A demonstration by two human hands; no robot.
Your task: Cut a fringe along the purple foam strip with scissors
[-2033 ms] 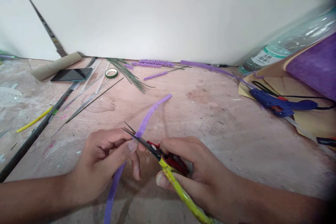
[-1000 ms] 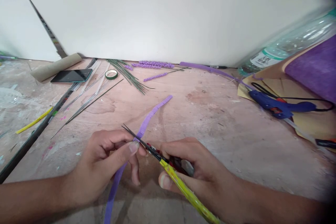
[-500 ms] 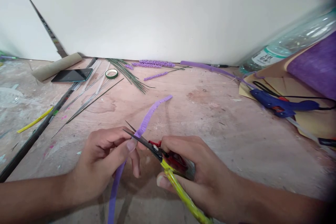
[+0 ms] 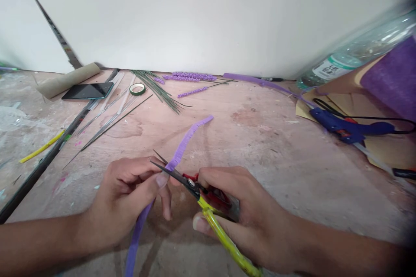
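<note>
A long purple crepe-paper strip (image 4: 184, 142) is pinched between the thumb and fingers of my left hand (image 4: 136, 199). Its upper end, snipped along one edge, reaches out over the table, and the plain lower end hangs below my hand. My right hand (image 4: 247, 212) is closed around the handles of a pair of scissors (image 4: 191, 186), one handle yellow and the other red. The slightly parted blades lie across the strip, right at my left thumb tip. Part of the handles is hidden by my right fingers.
Along the white board lie purple flower stems (image 4: 191, 77), green wires (image 4: 159, 91), green tape (image 4: 137, 89), a phone (image 4: 87, 91) and a cardboard tube (image 4: 69, 80). At right are a blue glue gun (image 4: 351, 127), a plastic bottle (image 4: 354, 56) and a purple roll (image 4: 393, 78).
My hands keep almost the same pose, with the scissors still across the strip. The strip's hanging lower end has swung a little to the left, and the view has shifted slightly.
</note>
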